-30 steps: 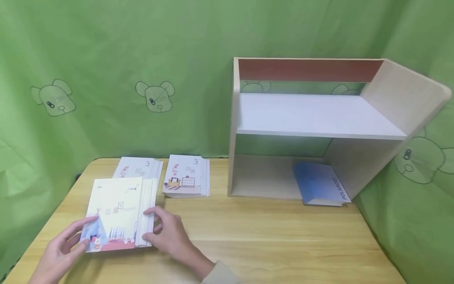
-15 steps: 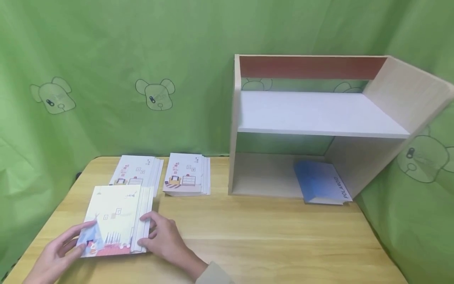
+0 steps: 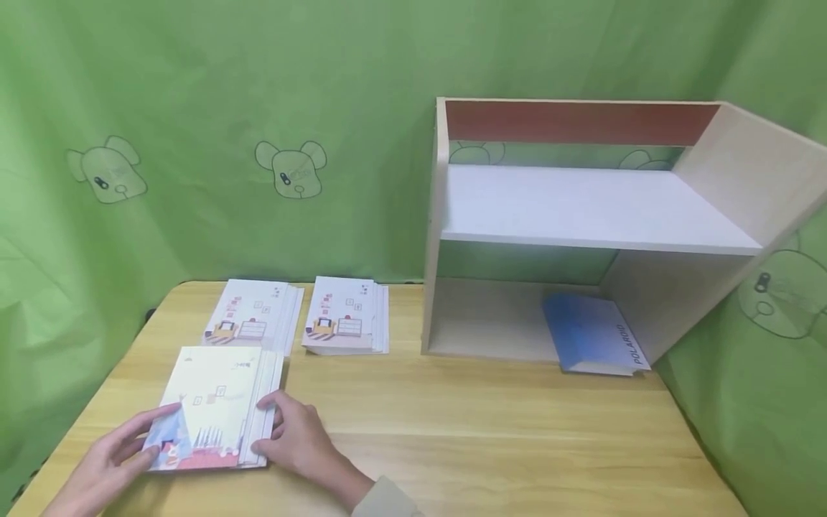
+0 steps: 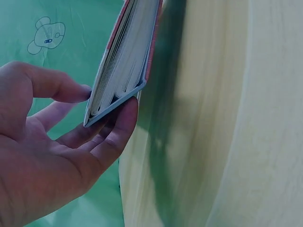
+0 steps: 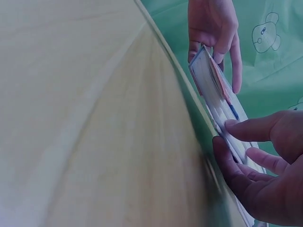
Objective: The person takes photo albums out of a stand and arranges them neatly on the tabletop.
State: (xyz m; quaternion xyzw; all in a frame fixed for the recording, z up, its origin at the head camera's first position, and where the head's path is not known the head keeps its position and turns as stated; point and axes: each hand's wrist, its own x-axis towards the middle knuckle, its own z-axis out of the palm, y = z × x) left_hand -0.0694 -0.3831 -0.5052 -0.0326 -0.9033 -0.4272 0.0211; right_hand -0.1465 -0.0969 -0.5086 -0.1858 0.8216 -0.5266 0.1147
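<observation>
In the head view a book [image 3: 216, 380] with a pale cover, blue tent picture and pink lower strip is held at the table's front left. My left hand [image 3: 106, 456] grips its left edge near the lower corner. On the opposite edge, my right hand [image 3: 300, 438] pinches the loose-looking page side between thumb and fingers. The left wrist view shows the left hand [image 4: 61, 123] round the light-blue spine of the book [image 4: 120, 61], which is tilted above the tabletop. From the right wrist, the right hand [image 5: 270, 165] has its thumb on one face and fingers under the other.
Behind the held book lies a white book [image 3: 248, 316], partly covered by it. A similar book [image 3: 342, 316] lies to its right. At right stands a two-level wooden shelf [image 3: 601, 205]; a blue book marked POLAROID [image 3: 591, 334] lies on its lower level. Green curtain [image 3: 362, 64] surrounds the table [image 3: 484, 431].
Both hands have brought the book slightly closer to the person and lower, showing more of the white book behind. The head view has shifted a little. Both hands keep their hold.
</observation>
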